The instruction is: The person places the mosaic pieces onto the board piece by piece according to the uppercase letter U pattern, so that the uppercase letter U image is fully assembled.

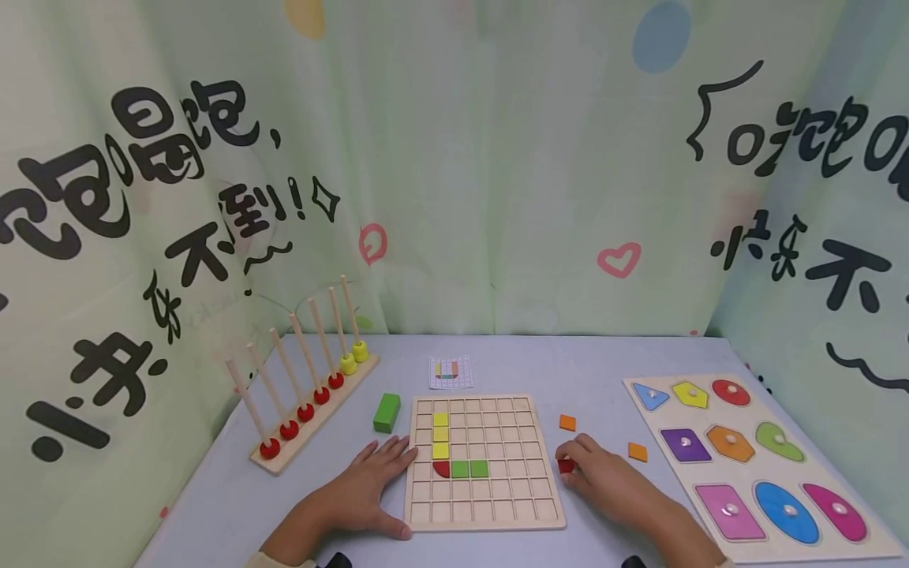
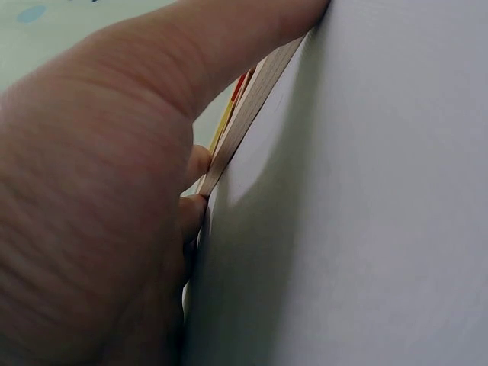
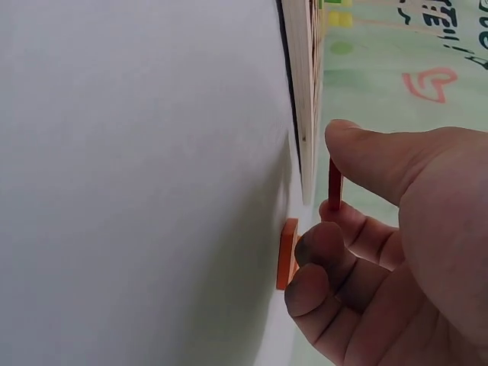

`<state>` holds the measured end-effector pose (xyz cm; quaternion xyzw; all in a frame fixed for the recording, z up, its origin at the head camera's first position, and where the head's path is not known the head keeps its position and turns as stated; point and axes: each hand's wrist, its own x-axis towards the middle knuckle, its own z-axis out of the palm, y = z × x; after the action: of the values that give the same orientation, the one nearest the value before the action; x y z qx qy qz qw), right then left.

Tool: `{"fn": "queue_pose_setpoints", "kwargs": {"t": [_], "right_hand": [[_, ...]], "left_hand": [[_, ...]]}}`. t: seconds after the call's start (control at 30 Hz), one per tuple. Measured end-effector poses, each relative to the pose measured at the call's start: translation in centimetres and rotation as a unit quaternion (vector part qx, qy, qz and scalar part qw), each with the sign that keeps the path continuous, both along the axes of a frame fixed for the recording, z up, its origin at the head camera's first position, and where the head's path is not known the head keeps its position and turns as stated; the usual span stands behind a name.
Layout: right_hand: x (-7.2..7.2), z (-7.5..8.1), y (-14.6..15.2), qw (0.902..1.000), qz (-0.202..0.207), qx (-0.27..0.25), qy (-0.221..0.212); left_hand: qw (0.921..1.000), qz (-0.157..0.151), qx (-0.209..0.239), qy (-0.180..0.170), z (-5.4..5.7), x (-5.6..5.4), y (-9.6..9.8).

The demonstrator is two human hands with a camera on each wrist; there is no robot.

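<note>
A wooden grid board [image 1: 497, 505] lies in the middle of the table. On its left side stand three yellow squares [image 1: 440, 435] in a column, a red quarter-round tile [image 1: 442, 469] below them, then two green squares [image 1: 469, 469] to its right. My left hand [image 1: 369, 485] rests at the board's left edge, fingers spread, thumb at the near corner. My right hand [image 1: 607, 481] pinches a small red tile [image 3: 335, 185] between thumb and index finger, just off the board's right edge. Two orange squares [image 1: 567, 423] lie on the table near the right hand.
A bead stacker [image 1: 312, 410] with upright pegs stands at the left. Beside the board lies a green block [image 1: 387, 412], and behind it a small pattern card [image 1: 450, 371]. A knobbed shape puzzle [image 1: 717, 465] covers the table's right side. Curtains [image 1: 490, 173] hang behind.
</note>
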<state>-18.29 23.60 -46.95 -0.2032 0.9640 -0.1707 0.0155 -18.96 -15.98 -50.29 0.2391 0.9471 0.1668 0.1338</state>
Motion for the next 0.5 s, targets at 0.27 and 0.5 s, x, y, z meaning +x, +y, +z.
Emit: {"fn": "queue_pose_setpoints", "kwargs": {"t": [0.27, 0.5], "right_hand": [[-0.4, 0.0, -1.0, 0.9998, 0.012, -0.011, -0.009], [-0.7, 0.0, -2.1, 0.9997, 0.009, -0.011, -0.021]], "left_hand": [[1.0000, 0.003, -0.004, -0.001, 0.1, 0.0, 0.1], [1.0000, 0.002, -0.001, -0.004, 0.1, 0.0, 0.0]]}}
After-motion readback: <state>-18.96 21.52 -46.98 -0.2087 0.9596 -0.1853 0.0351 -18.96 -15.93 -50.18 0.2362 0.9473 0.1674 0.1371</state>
